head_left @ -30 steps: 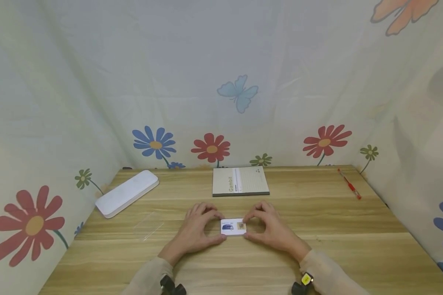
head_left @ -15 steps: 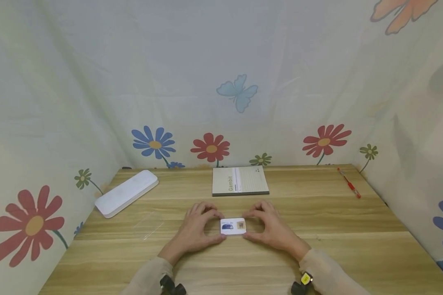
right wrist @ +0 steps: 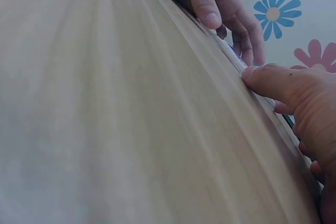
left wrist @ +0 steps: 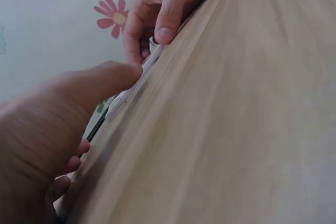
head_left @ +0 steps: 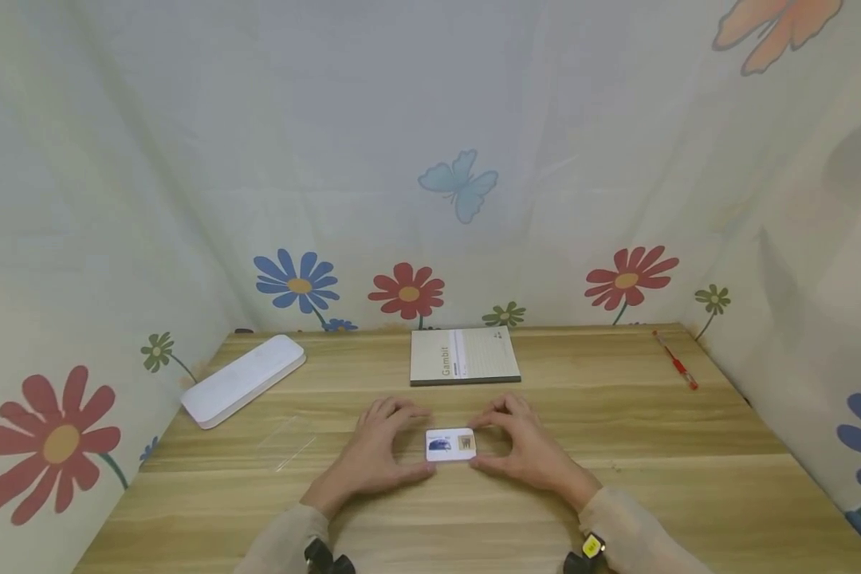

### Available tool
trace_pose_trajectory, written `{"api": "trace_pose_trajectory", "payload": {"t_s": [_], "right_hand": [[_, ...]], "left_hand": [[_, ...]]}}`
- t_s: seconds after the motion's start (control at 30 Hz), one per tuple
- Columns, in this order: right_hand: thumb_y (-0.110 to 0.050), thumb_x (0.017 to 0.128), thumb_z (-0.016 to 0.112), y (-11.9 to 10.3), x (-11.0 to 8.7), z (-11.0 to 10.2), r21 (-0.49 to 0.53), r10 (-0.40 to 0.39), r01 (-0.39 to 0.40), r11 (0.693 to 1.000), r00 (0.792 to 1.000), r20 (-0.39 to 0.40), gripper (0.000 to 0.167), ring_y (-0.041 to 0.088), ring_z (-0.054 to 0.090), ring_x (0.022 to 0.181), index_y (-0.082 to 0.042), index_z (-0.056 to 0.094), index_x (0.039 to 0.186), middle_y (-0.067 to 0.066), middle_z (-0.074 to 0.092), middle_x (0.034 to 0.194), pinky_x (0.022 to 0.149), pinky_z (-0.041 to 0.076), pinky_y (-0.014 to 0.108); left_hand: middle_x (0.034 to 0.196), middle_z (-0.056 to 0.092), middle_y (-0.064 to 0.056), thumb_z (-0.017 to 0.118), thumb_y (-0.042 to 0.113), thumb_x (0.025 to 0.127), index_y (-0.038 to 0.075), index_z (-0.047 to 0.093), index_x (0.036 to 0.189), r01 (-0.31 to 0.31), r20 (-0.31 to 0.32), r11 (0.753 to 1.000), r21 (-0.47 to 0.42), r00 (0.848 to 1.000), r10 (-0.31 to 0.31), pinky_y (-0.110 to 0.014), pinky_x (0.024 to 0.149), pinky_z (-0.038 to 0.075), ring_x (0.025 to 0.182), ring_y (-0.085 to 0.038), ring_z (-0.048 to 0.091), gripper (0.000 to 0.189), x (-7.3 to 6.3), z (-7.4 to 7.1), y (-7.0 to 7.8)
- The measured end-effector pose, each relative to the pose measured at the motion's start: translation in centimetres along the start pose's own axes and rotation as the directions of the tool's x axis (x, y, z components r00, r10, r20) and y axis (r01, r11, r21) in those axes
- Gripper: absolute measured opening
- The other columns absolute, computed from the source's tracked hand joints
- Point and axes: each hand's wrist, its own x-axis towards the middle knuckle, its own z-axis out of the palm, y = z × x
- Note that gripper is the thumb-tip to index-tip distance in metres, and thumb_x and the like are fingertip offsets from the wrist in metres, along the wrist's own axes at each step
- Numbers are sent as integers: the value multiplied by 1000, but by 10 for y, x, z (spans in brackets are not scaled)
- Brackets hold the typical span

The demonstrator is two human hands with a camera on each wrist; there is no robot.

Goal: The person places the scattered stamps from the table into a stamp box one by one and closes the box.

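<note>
A small white card [head_left: 450, 445] with rounded corners, a dark blue picture and a tan square lies flat on the wooden table in the head view. My left hand [head_left: 375, 450] arches at its left end, the thumb below the near corner and the fingers apart from the far edge. At the right end my right hand [head_left: 522, 446] holds the card lightly, index fingertip and thumb at its far and near corners. In the left wrist view the card [left wrist: 122, 99] shows as a thin edge beyond the left thumb. The right thumb [right wrist: 262, 77] covers much of the card in the right wrist view.
A beige notebook [head_left: 465, 355] lies behind the hands. A white case [head_left: 244, 381] sits at the back left, with a faint clear sheet [head_left: 287, 442] nearer. A red pen [head_left: 676, 360] is at the far right. Flowered curtains [head_left: 330, 159] surround the table.
My left thumb and fingers have spread away from the card's corners, while my right hand stays nearly the same. The card keeps its place; the head view has shifted slightly.
</note>
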Motion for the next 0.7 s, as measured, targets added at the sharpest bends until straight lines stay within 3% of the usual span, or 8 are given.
{"api": "trace_pose_trajectory", "payload": {"t_s": [0.13, 0.23, 0.43, 0.57, 0.7], "right_hand": [[-42, 84, 99, 0, 1, 0, -2, 6, -6, 1000, 1000, 7, 48, 19, 49, 129, -28, 81, 126, -6, 58, 130, 111, 43, 52], [-43, 84, 99, -1, 1, -1, 3, 5, -6, 1000, 1000, 10, 49, 20, 49, 129, -27, 80, 126, -6, 58, 130, 111, 43, 53], [-44, 84, 99, 0, -1, -1, 4, 16, -16, 1000, 1000, 15, 48, 20, 49, 128, -29, 80, 126, -5, 58, 130, 110, 44, 52], [-44, 83, 99, 1, -1, -1, 3, 22, -22, 1000, 1000, 14, 49, 20, 49, 128, -29, 80, 126, -5, 58, 130, 111, 44, 52], [-46, 84, 99, 1, 0, 1, 0, 13, -13, 1000, 1000, 15, 50, 20, 49, 127, -29, 80, 127, -5, 57, 129, 110, 44, 53]], "left_hand": [[153, 60, 2, 89, 73, 80, 30, 62, 155, 38, 19, 998, -46, 999, -37, -63, 123, 39, 145, -26, 52, 91, 0, -7, 0], [151, 60, 1, 95, 62, 81, 29, 61, 157, 86, 25, 990, -112, 996, -84, -61, 119, 46, 140, -26, 58, 90, 0, -20, 3], [150, 61, -3, 98, 46, 85, 28, 60, 158, 117, -26, 986, -118, 992, -120, -59, 109, 56, 133, -30, 65, 85, -4, -51, -2], [153, 59, -4, 98, 46, 85, 28, 59, 158, 135, -77, 988, -81, 987, -141, -61, 107, 57, 134, -32, 64, 85, -18, -71, -16], [151, 60, -7, 98, 45, 85, 26, 59, 157, 142, -146, 989, -38, 978, -146, -67, 106, 55, 134, -37, 63, 84, -45, -88, -36]]}}
